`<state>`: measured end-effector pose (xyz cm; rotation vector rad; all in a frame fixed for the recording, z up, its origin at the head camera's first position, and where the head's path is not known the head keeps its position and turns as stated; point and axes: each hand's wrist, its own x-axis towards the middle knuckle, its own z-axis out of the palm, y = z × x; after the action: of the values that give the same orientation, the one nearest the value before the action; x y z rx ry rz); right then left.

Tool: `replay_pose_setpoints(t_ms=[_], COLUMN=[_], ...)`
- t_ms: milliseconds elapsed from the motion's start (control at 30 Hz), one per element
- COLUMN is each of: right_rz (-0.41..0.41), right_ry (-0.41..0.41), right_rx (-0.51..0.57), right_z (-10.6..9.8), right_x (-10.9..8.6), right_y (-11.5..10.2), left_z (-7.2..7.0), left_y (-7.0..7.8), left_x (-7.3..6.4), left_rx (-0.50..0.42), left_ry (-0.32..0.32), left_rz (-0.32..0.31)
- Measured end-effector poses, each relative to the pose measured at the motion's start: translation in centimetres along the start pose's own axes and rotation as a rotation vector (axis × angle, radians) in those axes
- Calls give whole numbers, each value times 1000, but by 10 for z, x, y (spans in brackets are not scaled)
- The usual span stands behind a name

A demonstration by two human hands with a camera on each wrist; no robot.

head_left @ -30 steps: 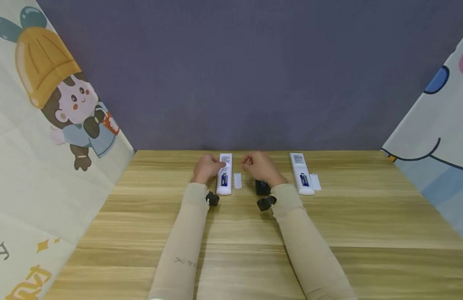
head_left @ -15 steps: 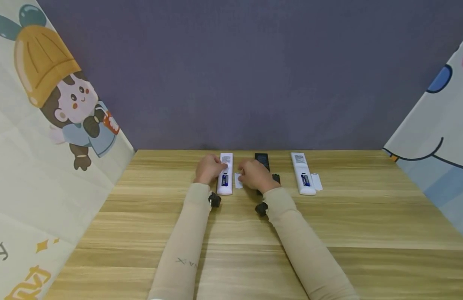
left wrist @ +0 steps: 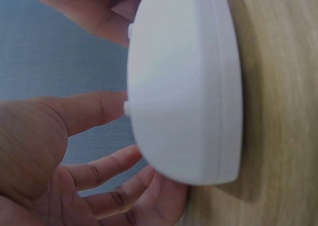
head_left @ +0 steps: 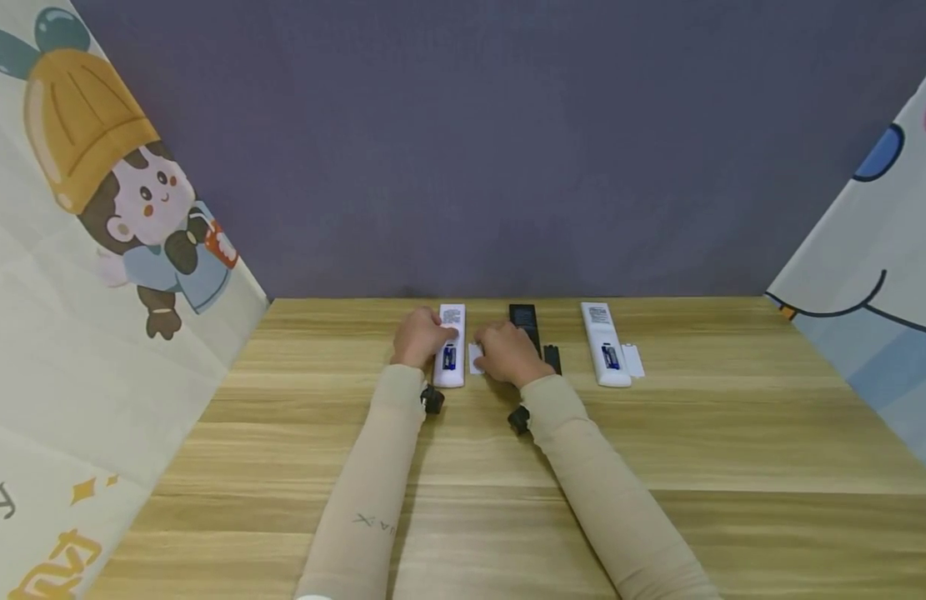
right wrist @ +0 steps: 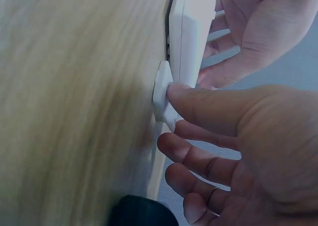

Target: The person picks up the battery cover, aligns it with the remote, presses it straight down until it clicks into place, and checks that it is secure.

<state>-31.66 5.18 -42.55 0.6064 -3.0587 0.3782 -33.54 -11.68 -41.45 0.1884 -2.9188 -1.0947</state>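
Note:
A white remote control (head_left: pixel 450 379) lies back side up, its open compartment showing blue batteries (head_left: pixel 449 358). My left hand (head_left: pixel 417 337) holds it from the left; in the left wrist view the thumb presses on top of the remote's white body (left wrist: pixel 169 87) and the other fingers lie along its side. Just right of it is a white battery cover (head_left: pixel 474 358), partly hidden by my right hand (head_left: pixel 510 354). Seen from the right wrist, the thumb and index finger pinch that cover (right wrist: pixel 161 89) by its edges, low at the tabletop.
A black remote control (head_left: pixel 523 318), partly behind my right hand, has its black cover (head_left: pixel 553 358) beside it. Farther right lie another white remote (head_left: pixel 593 329) with batteries showing and its white cover (head_left: pixel 633 361). The wooden table (head_left: pixel 463 517) ends at a dark back wall (head_left: pixel 463 150).
My right hand has come down and toward me from above the table onto the white battery cover, uncovering the black remote's far end and its cover. The left hand stays on the white remote.

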Motion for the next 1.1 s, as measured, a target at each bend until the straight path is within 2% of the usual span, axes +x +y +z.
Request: replay_pose_setpoints(t_ms=[433, 1100], right_rz=[37, 70], right_ry=[-47, -26], right_rx=[-26, 23], right_z=[0, 0], right_x=[-2, -1], right_y=[-4, -5], left_z=[5, 8], left_y=[0, -1], left_x=[1, 2], left_rx=[10, -63], left_ry=[32, 76], left_rz=[21, -9])
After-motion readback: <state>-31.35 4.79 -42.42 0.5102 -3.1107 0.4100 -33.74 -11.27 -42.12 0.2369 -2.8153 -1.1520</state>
